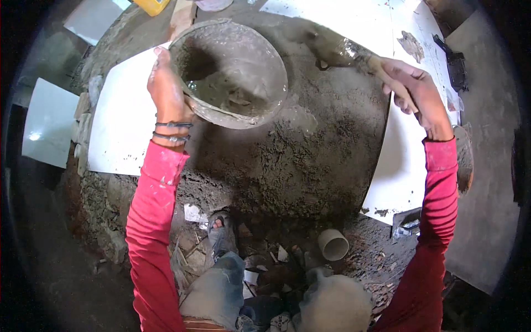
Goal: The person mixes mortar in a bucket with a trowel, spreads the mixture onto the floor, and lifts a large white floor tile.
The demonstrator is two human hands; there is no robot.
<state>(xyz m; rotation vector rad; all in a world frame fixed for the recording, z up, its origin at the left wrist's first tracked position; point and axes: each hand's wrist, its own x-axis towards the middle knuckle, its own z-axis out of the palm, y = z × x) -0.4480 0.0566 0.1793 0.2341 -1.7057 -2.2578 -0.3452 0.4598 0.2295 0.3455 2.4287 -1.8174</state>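
Here, left hand (pixel 166 88) clamped on bucket (pixel 232 72) rim, right hand (pixel 415 94) fisted around trowel (pixel 345 52) handle.

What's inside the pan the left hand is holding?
The pan holds wet grey mortar pooled at its lower side, with a glossy wet patch. The upper inner wall is smeared. The left hand grips the rim; the pan's bottom is covered by mortar.

A bed of grey mortar (pixel 310 160) covers the floor between laid white tiles (pixel 119 119). Loose tiles (pixel 50 130) lie left, bare concrete (pixel 487 182) right. Rubble and a white pipe piece (pixel 333 244) sit near.
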